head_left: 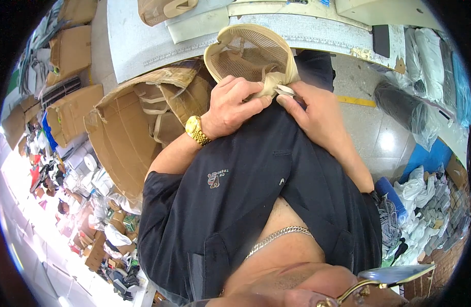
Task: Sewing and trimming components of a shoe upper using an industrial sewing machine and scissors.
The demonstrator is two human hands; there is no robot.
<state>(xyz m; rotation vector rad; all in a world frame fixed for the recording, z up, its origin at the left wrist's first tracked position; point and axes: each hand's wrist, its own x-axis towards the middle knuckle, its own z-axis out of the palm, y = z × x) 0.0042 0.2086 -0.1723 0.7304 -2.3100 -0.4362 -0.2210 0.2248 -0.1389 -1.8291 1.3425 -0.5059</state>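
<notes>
A beige mesh piece [240,53] with a wide cloth-bound rim is held up in front of my chest, at the edge of the worktable. My left hand [233,105], a gold watch on its wrist, pinches the near end of the rim between thumb and fingers. Close beside it, my right hand [315,110] is closed around small pale metal snips [285,91]. Their tip lies against the bunched beige cloth. The palm side of the right hand is partly hidden, so how the fingers sit on the snips is unclear.
The white worktable [148,51] with a ruler strip runs across the top. Another beige mesh piece [156,10] lies on it, near a dark block [381,41]. A large open carton [125,138] with beige pieces stands left. Plastic-wrapped rolls [402,105] are at right.
</notes>
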